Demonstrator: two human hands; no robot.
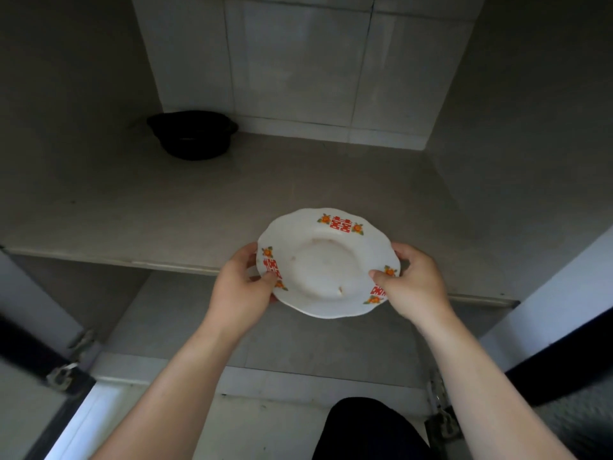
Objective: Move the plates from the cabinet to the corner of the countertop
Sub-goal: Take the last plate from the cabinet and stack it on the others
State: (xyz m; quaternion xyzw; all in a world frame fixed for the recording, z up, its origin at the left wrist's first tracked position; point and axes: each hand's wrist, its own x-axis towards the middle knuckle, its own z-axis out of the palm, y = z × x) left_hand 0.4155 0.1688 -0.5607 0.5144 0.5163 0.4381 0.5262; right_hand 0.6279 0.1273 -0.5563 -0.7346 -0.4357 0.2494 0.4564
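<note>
Item: one white plate [328,263] with scalloped rim and red-and-orange printed motifs, held level at the front edge of the cabinet shelf [166,207], partly over the lower compartment. Grip: left hand [243,290] clasps the left rim, thumb on top over the red print and fingers beneath; right hand [413,283] clasps the right rim likewise, thumb on the upper face. Both hands are closed on the plate; it appears clear of the shelf, though contact at its far edge cannot be ruled out. Other contents: one black pot [192,134] at the back left of the same shelf; no further plates show in the cabinet. Countertop: not in view. Status, as a judgement: this plate is at the withdrawal stage, out of storage but not delivered; carrying it to the countertop corner and setting it down remain. How many plates already stand there cannot be told.
</note>
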